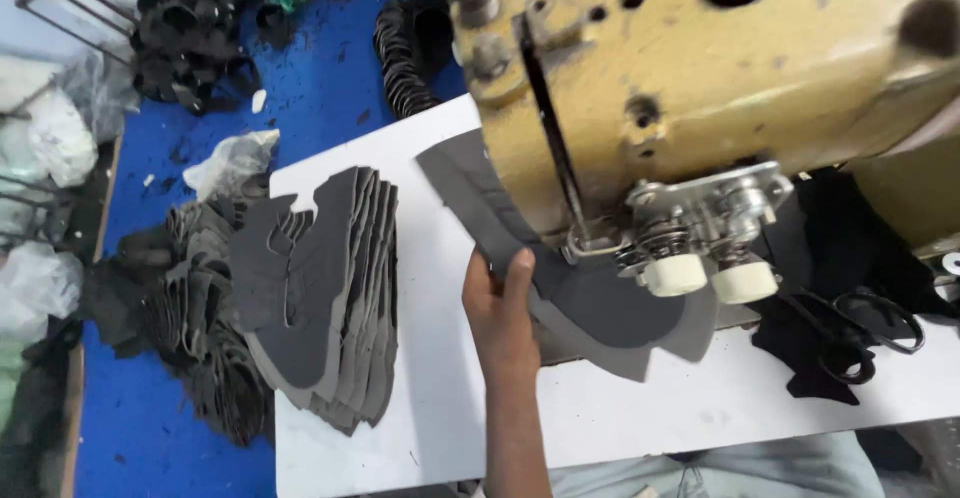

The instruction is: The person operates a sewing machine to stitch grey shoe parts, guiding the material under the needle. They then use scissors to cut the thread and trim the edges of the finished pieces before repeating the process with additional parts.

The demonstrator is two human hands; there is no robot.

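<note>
White table [420, 398] sits nearest, over a blue floor [310, 98]. I see my left hand [497, 308] at the table's middle, fingers pinched on a grey cutout [600, 308] that runs under the yellow sewing machine [700, 68]. My right hand is out of view. Left of the hand lies a stack [330, 298] of grey cutouts. Black scissors [865, 333] rest right. Beyond, black parts [190, 28] litter the floor.
</note>
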